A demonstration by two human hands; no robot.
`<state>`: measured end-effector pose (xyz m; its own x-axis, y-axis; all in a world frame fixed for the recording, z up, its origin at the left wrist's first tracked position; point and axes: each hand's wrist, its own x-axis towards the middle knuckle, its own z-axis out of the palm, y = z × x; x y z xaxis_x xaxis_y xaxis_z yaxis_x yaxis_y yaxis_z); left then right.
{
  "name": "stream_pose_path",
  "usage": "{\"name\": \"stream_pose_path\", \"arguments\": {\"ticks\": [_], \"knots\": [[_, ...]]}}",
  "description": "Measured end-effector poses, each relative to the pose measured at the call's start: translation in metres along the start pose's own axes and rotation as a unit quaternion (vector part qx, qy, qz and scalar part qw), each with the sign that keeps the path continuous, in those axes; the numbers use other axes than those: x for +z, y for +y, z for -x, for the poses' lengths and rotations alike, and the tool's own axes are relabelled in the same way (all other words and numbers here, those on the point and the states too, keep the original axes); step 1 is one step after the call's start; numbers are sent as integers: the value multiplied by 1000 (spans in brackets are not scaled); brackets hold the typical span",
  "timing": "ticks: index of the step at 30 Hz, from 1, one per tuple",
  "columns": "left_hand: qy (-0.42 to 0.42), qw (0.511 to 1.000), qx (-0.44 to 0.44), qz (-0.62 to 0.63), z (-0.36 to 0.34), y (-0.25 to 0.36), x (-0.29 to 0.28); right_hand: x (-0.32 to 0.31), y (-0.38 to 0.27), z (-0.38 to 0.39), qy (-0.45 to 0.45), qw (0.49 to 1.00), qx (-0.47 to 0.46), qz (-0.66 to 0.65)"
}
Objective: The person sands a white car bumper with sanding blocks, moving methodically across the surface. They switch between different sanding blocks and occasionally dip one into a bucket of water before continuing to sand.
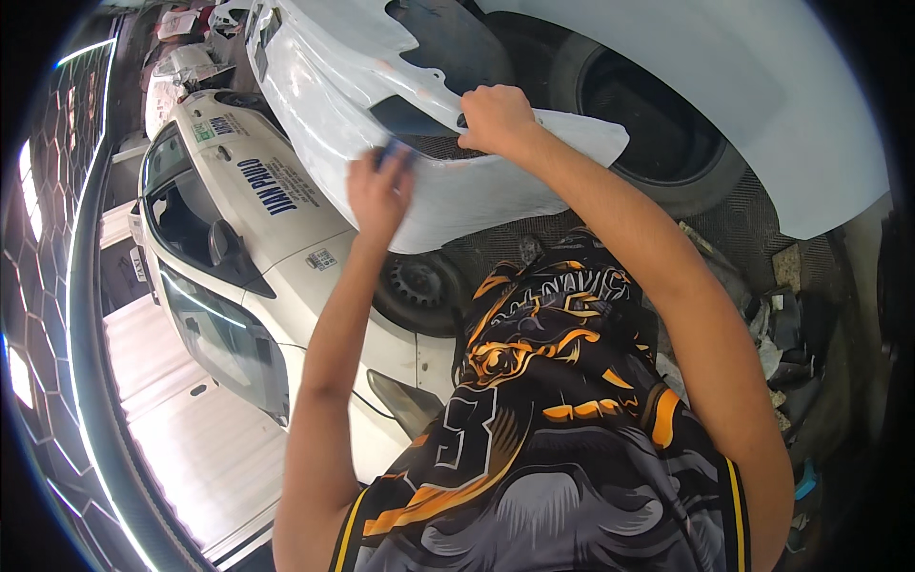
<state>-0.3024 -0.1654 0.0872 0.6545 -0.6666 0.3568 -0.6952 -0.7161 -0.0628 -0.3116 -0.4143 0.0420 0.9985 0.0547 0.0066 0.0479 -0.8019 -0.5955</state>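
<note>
A pale grey-white car bumper (pixel 467 198), its surface streaked and patchy, stretches across the upper middle. My left hand (pixel 379 195) is on its outer face, left of a dark cut-out opening. The fingers close round a small dark blue pad (pixel 393 153), blurred by motion; its exact kind is unclear. Further right, my right hand (pixel 498 119) grips the bumper's upper edge beside that opening, fingers curled over the rim. Part of the bumper's far end runs out of the picture at the top.
A white car (pixel 276 243) with lettering on its door stands to the left. Behind the bumper are a tyre (pixel 658 114) and a light grey body panel (pixel 810 114). Scraps and debris (pixel 777 334) lie on the floor at right. Hexagonal light strips (pixel 48 238) line the far left.
</note>
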Motion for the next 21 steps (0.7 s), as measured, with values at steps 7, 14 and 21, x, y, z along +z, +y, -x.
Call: {"name": "stream_pose_path", "arguments": {"ticks": [7, 14, 21], "knots": [[-10, 997, -60, -55, 2, -4, 4, 2, -2, 0, -4, 1000, 6, 3], [14, 999, -41, 4, 3, -2, 0, 2, -1, 2, 4, 1000, -3, 0], [19, 999, 0, -42, -2, -15, 11, 2, 0, 0, -10, 1000, 8, -3]]}}
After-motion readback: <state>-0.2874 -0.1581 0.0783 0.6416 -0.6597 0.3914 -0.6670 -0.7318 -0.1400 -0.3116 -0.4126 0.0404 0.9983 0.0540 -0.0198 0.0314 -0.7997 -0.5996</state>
